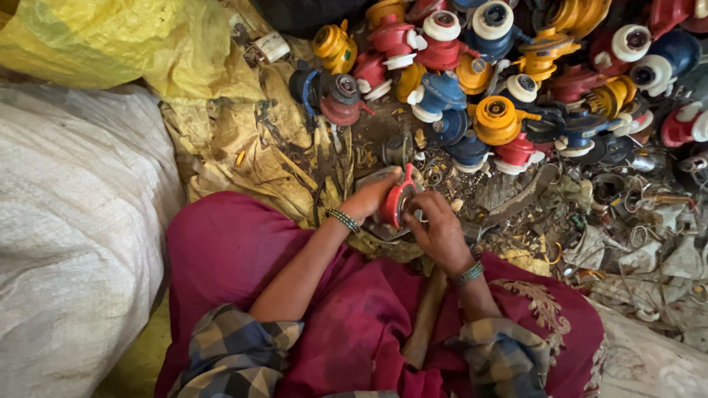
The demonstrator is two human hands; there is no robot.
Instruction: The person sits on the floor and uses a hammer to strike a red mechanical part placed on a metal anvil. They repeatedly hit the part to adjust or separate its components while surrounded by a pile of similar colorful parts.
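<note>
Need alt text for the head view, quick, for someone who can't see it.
Two hands, left hand and right hand, hold a red regulator over a red-clothed lap. A wooden handle lies on the lap. Ahead, a pile of regulators in red, blue and yellow sits by scrap metal; a white sack lies left.

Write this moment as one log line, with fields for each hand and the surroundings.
left hand: grips red regulator | right hand: works on its face | lap: wooden handle | ahead: regulator pile

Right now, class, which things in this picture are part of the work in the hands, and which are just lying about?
In use:
left hand
right hand
red round part, held by both hands

Lying about:
heap of red, blue and yellow parts
wooden handle on the lap
yellow sack
white sack
metal scrap
</note>
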